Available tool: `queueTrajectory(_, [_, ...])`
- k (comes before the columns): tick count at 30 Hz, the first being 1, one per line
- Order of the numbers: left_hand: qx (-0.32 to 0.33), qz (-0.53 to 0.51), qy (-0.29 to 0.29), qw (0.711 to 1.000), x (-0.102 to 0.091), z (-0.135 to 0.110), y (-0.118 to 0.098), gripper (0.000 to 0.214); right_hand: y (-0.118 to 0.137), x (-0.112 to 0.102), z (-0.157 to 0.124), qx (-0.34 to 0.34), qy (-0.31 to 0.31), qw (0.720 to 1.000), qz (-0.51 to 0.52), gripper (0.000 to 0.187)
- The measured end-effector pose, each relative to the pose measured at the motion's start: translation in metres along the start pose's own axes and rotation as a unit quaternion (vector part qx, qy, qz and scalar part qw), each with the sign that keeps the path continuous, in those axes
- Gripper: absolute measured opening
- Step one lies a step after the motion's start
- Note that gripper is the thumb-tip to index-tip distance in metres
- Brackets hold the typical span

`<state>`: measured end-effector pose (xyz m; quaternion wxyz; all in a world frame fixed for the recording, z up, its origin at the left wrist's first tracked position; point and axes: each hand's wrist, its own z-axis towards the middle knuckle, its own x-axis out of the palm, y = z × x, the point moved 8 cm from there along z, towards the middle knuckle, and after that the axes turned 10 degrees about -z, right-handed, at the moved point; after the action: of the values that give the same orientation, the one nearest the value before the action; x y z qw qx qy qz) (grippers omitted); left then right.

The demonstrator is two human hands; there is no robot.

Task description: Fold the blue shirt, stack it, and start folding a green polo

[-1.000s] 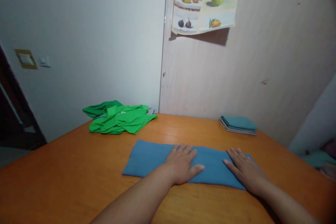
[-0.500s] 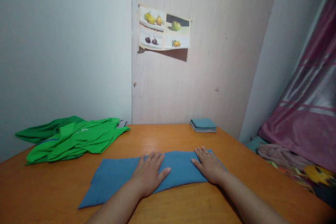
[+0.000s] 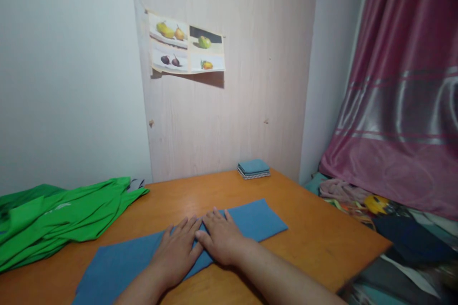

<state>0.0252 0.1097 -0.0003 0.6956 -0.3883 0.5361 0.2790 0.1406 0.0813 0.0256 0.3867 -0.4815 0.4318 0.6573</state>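
A long strip of folded blue cloth (image 3: 259, 219) lies flat across the near part of the table. My left hand (image 3: 177, 250) rests palm down on its middle, fingers stretched out. Right beside it, my right hand (image 3: 222, 238) also presses flat on the cloth with its fingers extended. The two hands are close together, thumbs about touching. Part of the cloth's near edge is hidden under my hands and left forearm.
Crumpled green clothing (image 3: 82, 209) lies on the left of the orange-brown table (image 3: 304, 248). A small folded stack of cloth (image 3: 254, 167) sits at the back edge. Beyond the table's right edge are a pink curtain (image 3: 393, 167) and piled fabrics (image 3: 411, 238).
My right hand has slid left along the blue cloth to meet my left hand, uncovering the cloth's right end. The view has turned to the right.
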Motion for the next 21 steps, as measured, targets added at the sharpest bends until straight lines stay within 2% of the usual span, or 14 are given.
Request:
queueTrajectory(2, [0.000, 0.007, 0.002, 1.000, 0.001, 0.001, 0.002, 0.073, 0.004, 0.004, 0.000, -0.007, 0.006, 1.000, 0.013, 0.075])
queueTrajectory(5, [0.000, 0.012, 0.004, 1.000, 0.001, 0.002, 0.002, 0.076, -0.008, 0.005, -0.006, -0.005, 0.018, 1.000, 0.013, 0.078])
queueTrajectory(10, [0.002, 0.004, -0.001, 1.000, 0.000, 0.001, 0.000, 0.077, -0.047, 0.000, -0.025, 0.026, 0.030, 0.999, -0.007, 0.080])
queueTrajectory(17, [-0.002, -0.002, 0.000, 1.000, -0.002, -0.001, -0.001, 0.081, -0.110, -0.009, -0.043, 0.111, 0.035, 0.992, -0.057, 0.085])
queueTrajectory(21, [-0.004, -0.006, 0.007, 1.000, -0.003, -0.002, -0.002, 0.081, -0.134, -0.009, -0.046, 0.165, 0.026, 0.983, -0.076, 0.087])
